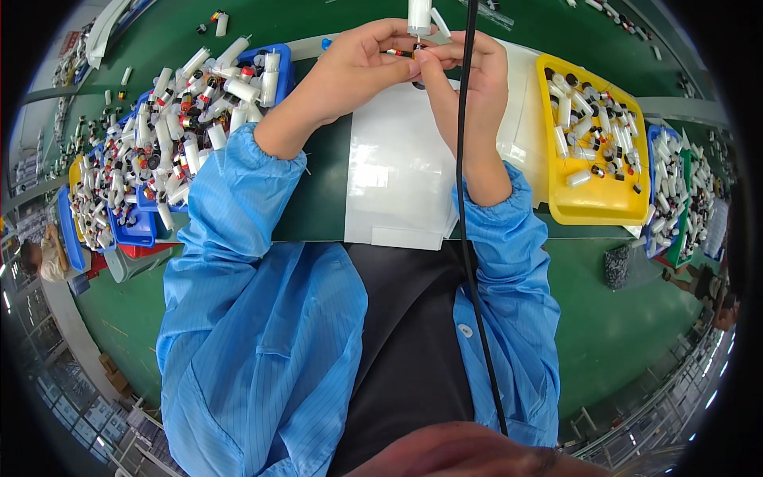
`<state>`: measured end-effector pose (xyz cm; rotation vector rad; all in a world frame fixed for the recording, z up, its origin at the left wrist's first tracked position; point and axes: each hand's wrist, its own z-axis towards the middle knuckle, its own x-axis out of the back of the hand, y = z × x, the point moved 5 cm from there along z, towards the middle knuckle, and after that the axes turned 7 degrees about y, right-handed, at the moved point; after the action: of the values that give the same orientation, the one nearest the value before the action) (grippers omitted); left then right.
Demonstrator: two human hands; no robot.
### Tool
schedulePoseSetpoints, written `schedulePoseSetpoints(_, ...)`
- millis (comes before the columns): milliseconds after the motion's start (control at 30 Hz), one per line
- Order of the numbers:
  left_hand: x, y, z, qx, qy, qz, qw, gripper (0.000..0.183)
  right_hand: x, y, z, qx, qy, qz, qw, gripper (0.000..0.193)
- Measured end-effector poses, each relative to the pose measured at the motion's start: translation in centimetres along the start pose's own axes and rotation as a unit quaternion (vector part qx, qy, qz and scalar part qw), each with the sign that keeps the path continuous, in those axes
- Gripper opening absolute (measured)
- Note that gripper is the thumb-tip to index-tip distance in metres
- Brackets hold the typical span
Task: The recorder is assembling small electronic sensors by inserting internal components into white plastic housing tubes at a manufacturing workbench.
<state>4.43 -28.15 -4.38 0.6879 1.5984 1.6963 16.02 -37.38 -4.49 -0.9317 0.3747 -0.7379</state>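
At the far edge of the green desk (pixel 318 199), above a white sheet (pixel 397 159), both hands are meeting under a white cylinder (pixel 419 16) that is hanging nozzle-down. The left hand (pixel 358 63) is pinching a small red-and-black part (pixel 400 53) between thumb and forefinger, fingers closed tight on it. The right hand (pixel 469 79) is closing its fingers (pixel 433 57) around the same part's other end, right under the nozzle. This looks like the dosing or joining step on 1 piece. The next move is calling for steady alignment under the tip. A blue tray (pixel 135 226) of white tubes is sitting by the left edge, a yellow tray (pixel 596 211) by the right. A black cable (pixel 465 199) is crossing the right wrist.
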Motion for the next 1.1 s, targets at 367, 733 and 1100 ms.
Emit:
schedulePoseSetpoints(367, 0.5, 0.2, -0.1, 0.014, 0.045, -0.004, 0.999, 0.041, 2.4, 1.8, 1.0, -0.168, -0.047, 0.271, 0.947, 0.009)
schedulePoseSetpoints(733, -0.4, 0.4, -0.2, -0.003, -0.016, 0.034, 0.999, 0.041, 1.1, 2.2, 0.6, -0.229, -0.145, 0.129, 0.954, 0.006)
schedulePoseSetpoints(1100, 0.1, 0.6, -0.3, 0.033, 0.032, 0.070, 0.997, 0.033, 1.1, 2.1, 0.1, -0.221, -0.098, 0.067, 0.968, 0.010)
